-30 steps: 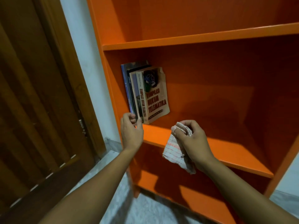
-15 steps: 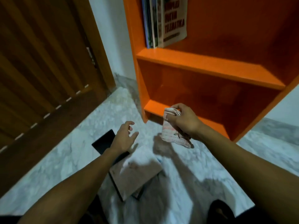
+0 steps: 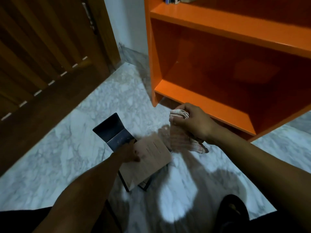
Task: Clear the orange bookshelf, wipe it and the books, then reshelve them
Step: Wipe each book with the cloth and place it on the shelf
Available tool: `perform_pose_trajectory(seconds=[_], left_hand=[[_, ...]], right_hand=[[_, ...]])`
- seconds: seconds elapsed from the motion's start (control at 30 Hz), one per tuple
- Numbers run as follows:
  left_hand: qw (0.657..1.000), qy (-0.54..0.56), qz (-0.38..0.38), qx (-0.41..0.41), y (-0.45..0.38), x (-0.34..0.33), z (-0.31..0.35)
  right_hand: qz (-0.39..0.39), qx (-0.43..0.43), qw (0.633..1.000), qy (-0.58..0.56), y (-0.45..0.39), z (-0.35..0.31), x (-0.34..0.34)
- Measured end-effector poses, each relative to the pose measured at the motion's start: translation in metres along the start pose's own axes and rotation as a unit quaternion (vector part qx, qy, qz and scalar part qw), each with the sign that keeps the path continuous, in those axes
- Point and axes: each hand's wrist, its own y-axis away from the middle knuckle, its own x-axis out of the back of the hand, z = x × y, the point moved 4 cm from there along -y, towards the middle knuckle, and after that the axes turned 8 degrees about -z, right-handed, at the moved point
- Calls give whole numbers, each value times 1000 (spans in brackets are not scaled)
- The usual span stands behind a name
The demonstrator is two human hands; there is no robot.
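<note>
Marble floor (image 3: pixel 67 148) holds unshelved books; left hand (image 3: pixel 125 153) grasps the tan paperback book (image 3: pixel 148 158), right hand (image 3: pixel 193 121) clenches the striped cloth (image 3: pixel 181 137); orange wooden bookshelf (image 3: pixel 218 22) stands mostly unfilled.

No legible text is found in the head view. Faint dark lines are seen on the tan book cover (image 3: pixel 149 158), too blurred to be read. Book spines (image 3: pixel 173 0) at the top shelf edge are cropped; no lettering can be made out.
</note>
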Motion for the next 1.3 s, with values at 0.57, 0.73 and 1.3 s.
perform_pose_trajectory(seconds=[0.57,0.73,1.3], left_hand=[[990,-47,-36,-125,32,45,44],[985,-54,35,-158,84,92,80],[839,460,211,-199,271,225,147]], right_hand=[[-7,-174,841,-512,6,5,16],[10,-151,847,-509,26,-13,25],[328,80,840,-425,42,-82,89]])
